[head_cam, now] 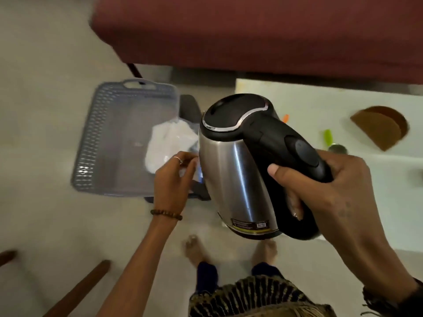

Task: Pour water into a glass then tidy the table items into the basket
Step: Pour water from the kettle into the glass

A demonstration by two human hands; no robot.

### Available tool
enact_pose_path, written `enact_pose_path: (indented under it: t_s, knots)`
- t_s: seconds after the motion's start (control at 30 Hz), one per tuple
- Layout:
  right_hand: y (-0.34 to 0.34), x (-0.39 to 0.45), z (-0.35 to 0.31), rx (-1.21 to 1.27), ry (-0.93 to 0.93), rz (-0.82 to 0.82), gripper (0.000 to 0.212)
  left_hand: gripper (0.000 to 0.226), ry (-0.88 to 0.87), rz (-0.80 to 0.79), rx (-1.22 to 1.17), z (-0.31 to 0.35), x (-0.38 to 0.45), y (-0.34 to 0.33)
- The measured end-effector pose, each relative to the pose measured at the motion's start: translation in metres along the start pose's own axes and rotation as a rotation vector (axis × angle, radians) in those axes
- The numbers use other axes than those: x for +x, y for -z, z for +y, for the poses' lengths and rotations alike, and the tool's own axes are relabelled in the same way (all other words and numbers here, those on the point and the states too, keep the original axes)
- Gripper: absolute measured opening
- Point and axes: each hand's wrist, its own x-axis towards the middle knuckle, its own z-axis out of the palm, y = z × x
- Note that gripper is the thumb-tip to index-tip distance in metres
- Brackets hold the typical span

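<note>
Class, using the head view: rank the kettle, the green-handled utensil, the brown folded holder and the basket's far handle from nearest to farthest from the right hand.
1. Kettle: gripped by the right hand.
2. Green-handled utensil: on the table, just beyond.
3. Brown folded holder: farther right.
4. Basket's far handle: far left, on the floor.

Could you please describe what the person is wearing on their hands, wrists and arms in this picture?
The left hand has a thin ring on one finger and a brown beaded bracelet round the wrist. The right hand shows no ring; a dark braided wristband sits at its wrist. Both forearms are bare, with no sleeves in view.
</note>
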Motion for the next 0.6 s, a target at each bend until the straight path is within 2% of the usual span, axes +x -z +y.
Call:
enact_pose_path:
  t_s: [0.2,0.33,0.4,0.5,0.6]
  knots:
    - [-0.127,0.024,-0.038,0.208,0.105,-0.118,0.034,0.006,0.109,0.196,0.119,-0.094,0.022,0.108]
    - [-0.211,0.039,-0.047,0.308,0.138,-0.080,0.032,0.018,0.284,0.245,0.211,-0.164,0.031,0.150]
    - [-0.250,0.047,-0.048,0.343,0.113,-0.039,0.030,0.031,0.379,0.184,0.287,-0.194,0.034,0.162]
    - [-0.297,0.059,-0.048,0.316,0.128,0.014,0.027,0.050,0.535,-0.012,0.309,-0.227,0.042,0.170]
    - [-0.338,0.067,-0.041,0.256,0.170,0.077,0.022,0.047,0.668,-0.143,0.256,-0.245,0.051,0.170]
